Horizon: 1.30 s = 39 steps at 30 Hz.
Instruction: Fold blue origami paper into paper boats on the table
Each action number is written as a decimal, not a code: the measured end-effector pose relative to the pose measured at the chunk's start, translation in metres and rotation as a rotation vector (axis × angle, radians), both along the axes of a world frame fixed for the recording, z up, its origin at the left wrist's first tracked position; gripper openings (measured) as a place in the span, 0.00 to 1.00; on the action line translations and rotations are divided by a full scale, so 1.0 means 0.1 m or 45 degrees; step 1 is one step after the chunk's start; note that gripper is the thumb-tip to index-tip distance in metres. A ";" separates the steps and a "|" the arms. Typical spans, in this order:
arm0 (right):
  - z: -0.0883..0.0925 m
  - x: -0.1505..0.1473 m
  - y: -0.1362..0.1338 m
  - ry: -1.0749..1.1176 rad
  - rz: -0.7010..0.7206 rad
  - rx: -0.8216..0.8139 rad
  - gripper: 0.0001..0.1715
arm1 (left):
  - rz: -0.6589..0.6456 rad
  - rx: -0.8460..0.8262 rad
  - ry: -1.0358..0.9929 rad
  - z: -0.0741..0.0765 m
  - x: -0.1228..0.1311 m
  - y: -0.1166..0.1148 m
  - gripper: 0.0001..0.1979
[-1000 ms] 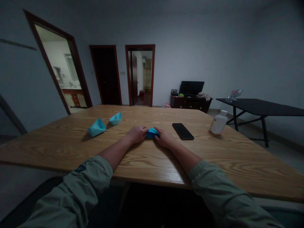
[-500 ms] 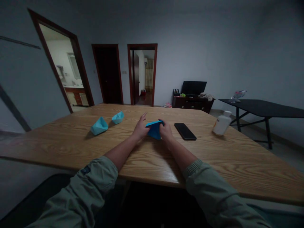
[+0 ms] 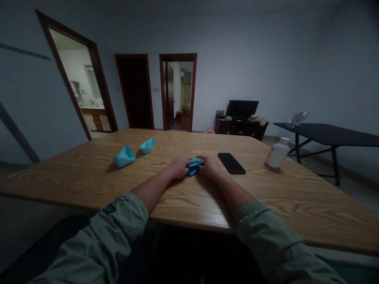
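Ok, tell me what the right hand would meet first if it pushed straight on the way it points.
The blue folded paper: the right hand points leftward and its fingers rest on it. Right behind the paper, likely next in line, is the left hand.

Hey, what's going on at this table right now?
A person in green sleeves sits at a wooden table and works a small piece of blue paper. The left hand and the right hand both grip it and press it down against the tabletop. Two folded light blue boats sit to the left, untouched. A black phone lies flat just right of the hands, and a white bottle stands farther right.
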State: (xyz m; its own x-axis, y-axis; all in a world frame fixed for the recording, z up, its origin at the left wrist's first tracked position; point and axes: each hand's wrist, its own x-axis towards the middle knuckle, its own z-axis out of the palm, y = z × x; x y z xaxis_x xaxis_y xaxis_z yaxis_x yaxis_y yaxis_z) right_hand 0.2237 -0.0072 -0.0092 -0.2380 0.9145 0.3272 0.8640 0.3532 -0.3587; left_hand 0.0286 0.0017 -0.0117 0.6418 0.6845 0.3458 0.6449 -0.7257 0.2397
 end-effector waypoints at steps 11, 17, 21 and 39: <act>-0.09 0.08 -0.07 -0.410 0.186 -0.397 0.40 | 0.011 -0.427 0.322 0.08 -0.06 -0.13 0.42; -0.01 0.13 -0.13 -0.354 0.227 -0.349 0.39 | -0.042 -0.441 0.029 0.09 -0.27 -0.04 0.30; 0.05 0.13 -0.17 -0.225 0.227 -0.287 0.31 | 0.050 -0.381 -0.019 0.14 -0.28 -0.06 0.25; -0.03 0.12 -0.07 0.085 0.027 -0.091 0.23 | 0.124 -0.087 -0.126 0.04 -0.19 0.01 0.22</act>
